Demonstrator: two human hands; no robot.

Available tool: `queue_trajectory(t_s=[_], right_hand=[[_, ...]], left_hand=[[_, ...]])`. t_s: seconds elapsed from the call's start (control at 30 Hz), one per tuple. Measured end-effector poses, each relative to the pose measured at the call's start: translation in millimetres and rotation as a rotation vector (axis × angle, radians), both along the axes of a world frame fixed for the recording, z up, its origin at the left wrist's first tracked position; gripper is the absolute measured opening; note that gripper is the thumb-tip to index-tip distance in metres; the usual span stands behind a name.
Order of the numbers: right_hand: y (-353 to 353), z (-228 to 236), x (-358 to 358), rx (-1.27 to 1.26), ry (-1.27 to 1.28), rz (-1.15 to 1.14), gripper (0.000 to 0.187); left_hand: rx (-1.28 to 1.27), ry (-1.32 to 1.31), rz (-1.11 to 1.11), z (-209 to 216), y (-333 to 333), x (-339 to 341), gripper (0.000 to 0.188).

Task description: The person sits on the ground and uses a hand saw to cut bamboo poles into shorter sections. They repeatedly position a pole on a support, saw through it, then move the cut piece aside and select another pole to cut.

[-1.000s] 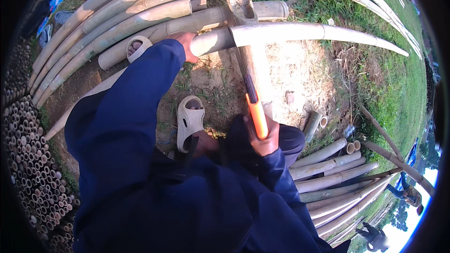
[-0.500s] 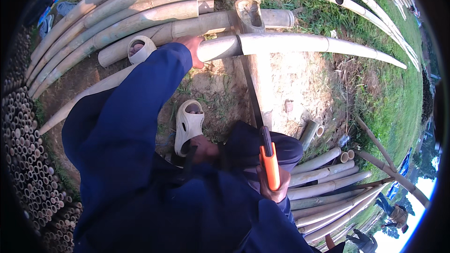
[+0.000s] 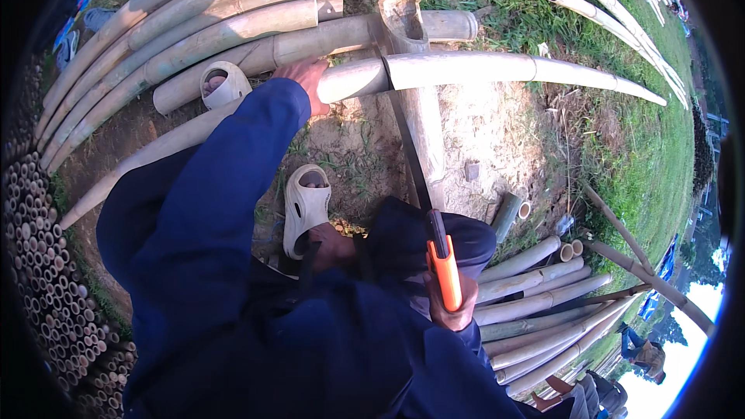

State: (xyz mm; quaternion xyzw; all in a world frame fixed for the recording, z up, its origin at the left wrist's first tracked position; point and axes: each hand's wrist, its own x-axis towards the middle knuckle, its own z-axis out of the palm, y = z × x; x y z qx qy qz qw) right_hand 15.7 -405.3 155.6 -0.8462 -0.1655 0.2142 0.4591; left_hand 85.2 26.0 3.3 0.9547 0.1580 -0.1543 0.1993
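Observation:
A long pale bamboo pole lies across a thicker split bamboo piece that serves as a rest. My left hand is closed around the pole, left of where the blade crosses it. In my right hand is the orange grip of a hand saw, close to my bent knee. Its dark blade runs forward and sits across the pole just right of my left hand. How deep the blade has cut is hard to see.
Bamboo poles lie stacked at the far left, and more poles at the near right. Many cut bamboo ends are piled on the left. My feet in beige slides rest on the dirt. Other people are at the lower right.
The whole view has shifted slightly left. The saw blade still lies across the pole, and my right hand has moved slightly forward. My left hand keeps its hold.

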Motion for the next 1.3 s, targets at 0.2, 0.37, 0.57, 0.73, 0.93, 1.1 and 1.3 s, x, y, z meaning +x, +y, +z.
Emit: queue_trajectory(t_s=[0.2, 0.37, 0.57, 0.73, 0.93, 1.1, 1.3], right_hand=[[52, -38, 44, 0.079, -0.028, 0.059, 0.018], [48, -34, 49, 0.100, 0.007, 0.043, 0.018], [45, -40, 47, 0.097, -0.042, 0.093, 0.016], [42, -42, 45, 0.063, 0.031, 0.081, 0.017], [44, -49, 45, 0.125, 0.022, 0.062, 0.015], [39, -58, 41, 0.114, 0.077, 0.035, 0.014], [11, -6, 10, -0.002, 0.007, 0.077, 0.017]], left_hand=[[-0.647, -0.140, 0.358, -70, 50, 14, 0.077], [-0.708, 0.033, 0.381, -88, 73, 30, 0.065], [-0.697, 0.066, 0.426, -84, 97, 34, 0.052], [-0.423, 0.019, 0.558, -42, 114, 51, 0.057], [0.117, -0.435, 0.149, -14, 42, 30, 0.041], [0.199, -0.342, 0.025, 10, -44, 3, 0.069], [0.258, -0.096, 0.102, 3, -40, 3, 0.068]])
